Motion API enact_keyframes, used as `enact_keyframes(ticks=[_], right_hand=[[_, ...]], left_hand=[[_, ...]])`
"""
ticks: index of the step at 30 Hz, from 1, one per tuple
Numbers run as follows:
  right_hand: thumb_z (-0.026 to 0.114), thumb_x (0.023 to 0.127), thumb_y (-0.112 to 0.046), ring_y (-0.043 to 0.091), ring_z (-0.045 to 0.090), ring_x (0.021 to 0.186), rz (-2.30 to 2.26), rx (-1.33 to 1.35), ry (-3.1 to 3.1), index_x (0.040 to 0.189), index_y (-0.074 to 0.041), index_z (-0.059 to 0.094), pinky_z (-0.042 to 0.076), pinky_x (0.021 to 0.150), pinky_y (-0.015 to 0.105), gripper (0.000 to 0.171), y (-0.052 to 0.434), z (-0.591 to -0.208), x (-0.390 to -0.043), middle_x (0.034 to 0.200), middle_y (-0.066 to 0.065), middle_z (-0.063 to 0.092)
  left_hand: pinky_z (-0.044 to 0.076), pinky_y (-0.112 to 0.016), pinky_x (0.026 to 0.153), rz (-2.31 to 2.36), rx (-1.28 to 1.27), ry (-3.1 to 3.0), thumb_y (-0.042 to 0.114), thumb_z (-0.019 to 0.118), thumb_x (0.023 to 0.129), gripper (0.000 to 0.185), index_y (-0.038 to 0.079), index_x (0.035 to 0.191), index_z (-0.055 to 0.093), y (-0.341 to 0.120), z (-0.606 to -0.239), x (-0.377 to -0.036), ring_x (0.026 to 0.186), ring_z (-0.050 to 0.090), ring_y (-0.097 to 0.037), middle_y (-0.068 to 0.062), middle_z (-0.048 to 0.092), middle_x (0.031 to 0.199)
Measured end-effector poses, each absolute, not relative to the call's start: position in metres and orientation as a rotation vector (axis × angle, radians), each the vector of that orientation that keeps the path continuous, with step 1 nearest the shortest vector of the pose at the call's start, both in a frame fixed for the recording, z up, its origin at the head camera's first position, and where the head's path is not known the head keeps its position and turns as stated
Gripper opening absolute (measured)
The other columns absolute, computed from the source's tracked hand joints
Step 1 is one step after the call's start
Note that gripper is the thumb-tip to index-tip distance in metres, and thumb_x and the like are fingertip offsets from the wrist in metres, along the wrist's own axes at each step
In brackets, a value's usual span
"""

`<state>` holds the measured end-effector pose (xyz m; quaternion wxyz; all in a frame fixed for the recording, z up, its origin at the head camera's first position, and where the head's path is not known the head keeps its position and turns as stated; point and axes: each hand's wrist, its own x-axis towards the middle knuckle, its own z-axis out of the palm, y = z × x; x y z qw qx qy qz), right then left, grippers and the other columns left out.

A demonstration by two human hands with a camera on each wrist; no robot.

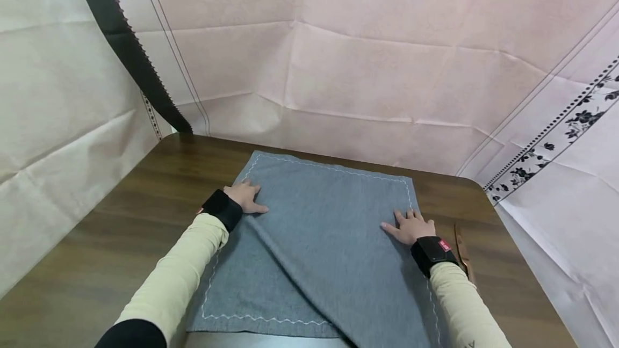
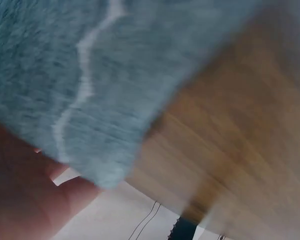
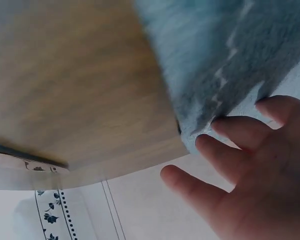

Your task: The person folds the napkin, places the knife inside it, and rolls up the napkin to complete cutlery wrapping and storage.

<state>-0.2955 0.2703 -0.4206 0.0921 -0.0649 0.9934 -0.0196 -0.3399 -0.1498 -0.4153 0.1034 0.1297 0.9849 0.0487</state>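
Observation:
A grey-blue cloth [image 1: 329, 230] with white stitching along its border lies spread on a dark wooden table [image 1: 121, 230]; a diagonal fold ridge runs from its left side toward the near right. My left hand [image 1: 246, 197] rests flat on the cloth's left edge, fingers straight. Flat on the cloth near its right edge lies my right hand [image 1: 408, 225], fingers spread. The left wrist view shows the cloth's stitched edge [image 2: 85, 90] over the table, blurred. In the right wrist view the fingers [image 3: 230, 150] touch the cloth's corner [image 3: 225, 65].
A thin brown strip [image 1: 461, 251] lies on the table right of my right wrist. Pale pink sheeting [image 1: 387, 69] hangs behind and beside the table, with a black floral border [image 1: 570, 128] at right and a dark band [image 1: 130, 52] at left.

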Motion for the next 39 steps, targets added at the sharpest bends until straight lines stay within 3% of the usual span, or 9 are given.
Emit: enact_keyframes(ticks=[6,9,12,14,16,20,26,34,39], right_hand=[[0.042,0.09,-0.052,0.048,0.024,0.126,-0.045,-0.143,2.964,0.137,0.003,0.033,0.023,0.091,0.066,0.073,0.268,-0.425,-0.313,0.137,0.035,0.027],[0.045,0.09,-0.048,0.046,0.024,0.127,-0.027,-0.191,3.032,0.136,0.003,0.036,0.023,0.092,0.065,0.069,0.269,-0.428,-0.316,0.137,0.032,0.029],[0.05,0.09,-0.043,0.044,0.027,0.127,-0.057,-0.327,3.106,0.133,0.003,0.041,0.024,0.094,0.063,0.064,0.264,-0.428,-0.303,0.135,0.029,0.035],[0.052,0.089,-0.041,0.044,0.03,0.125,-0.096,-0.436,3.119,0.13,0.003,0.045,0.026,0.093,0.062,0.061,0.259,-0.424,-0.29,0.133,0.028,0.039],[0.054,0.088,-0.042,0.043,0.031,0.124,-0.148,-0.51,3.084,0.129,0.003,0.047,0.027,0.093,0.061,0.061,0.255,-0.419,-0.277,0.132,0.027,0.04],[0.056,0.086,-0.045,0.044,0.031,0.124,-0.201,-0.537,2.991,0.13,0.002,0.046,0.027,0.091,0.063,0.066,0.252,-0.414,-0.261,0.133,0.028,0.039],[0.059,0.081,-0.052,0.047,0.028,0.125,-0.166,-0.484,2.91,0.136,0.0,0.039,0.025,0.089,0.066,0.078,0.255,-0.416,-0.257,0.137,0.029,0.032],[0.061,0.077,-0.057,0.048,0.023,0.127,-0.208,-0.449,2.884,0.139,-0.003,0.035,0.024,0.089,0.067,0.086,0.264,-0.423,-0.264,0.141,0.028,0.027],[0.059,0.079,-0.056,0.049,0.02,0.127,-0.213,-0.477,2.916,0.139,-0.003,0.034,0.023,0.09,0.067,0.084,0.267,-0.423,-0.26,0.142,0.028,0.025]], left_hand=[[0.021,-0.066,0.093,0.177,0.291,2.908,0.051,0.051,0.086,0.073,0.002,0.137,0.037,-0.142,-0.417,-0.349,0.128,0.025,-0.044,-0.029,0.027,0.14],[0.026,-0.064,0.091,0.222,0.417,3.013,0.046,0.051,0.088,0.062,0.001,0.13,0.046,-0.139,-0.419,-0.352,0.123,0.035,-0.042,-0.027,0.038,0.133],[0.045,-0.045,0.074,0.307,0.689,3.136,0.034,0.058,0.087,0.033,0.003,0.097,0.063,-0.135,-0.414,-0.335,0.089,0.058,-0.029,-0.016,0.06,0.095],[0.041,-0.03,0.052,0.349,0.915,3.135,0.024,0.063,0.084,0.022,0.01,0.068,0.057,-0.129,-0.405,-0.315,0.058,0.051,-0.015,-0.001,0.052,0.065],[0.027,-0.023,0.042,0.402,1.094,2.994,0.02,0.067,0.081,0.035,0.016,0.055,0.044,-0.123,-0.398,-0.292,0.045,0.034,-0.006,0.008,0.036,0.052],[0.019,-0.02,0.042,0.354,1.222,2.679,0.032,0.072,0.076,0.048,0.019,0.051,0.033,-0.114,-0.397,-0.253,0.044,0.022,-0.003,0.013,0.024,0.049],[0.023,-0.023,0.043,0.082,1.099,2.693,0.052,0.074,0.065,0.056,0.018,0.049,0.034,-0.115,-0.414,-0.232,0.046,0.025,-0.006,0.01,0.026,0.048],[0.017,-0.024,0.044,0.074,1.052,2.697,0.056,0.078,0.055,0.065,0.018,0.05,0.026,-0.134,-0.419,-0.22,0.049,0.019,-0.007,0.009,0.02,0.051],[0.016,-0.023,0.043,0.164,1.134,2.682,0.053,0.078,0.058,0.063,0.018,0.052,0.026,-0.142,-0.416,-0.216,0.048,0.017,-0.005,0.011,0.017,0.051]])
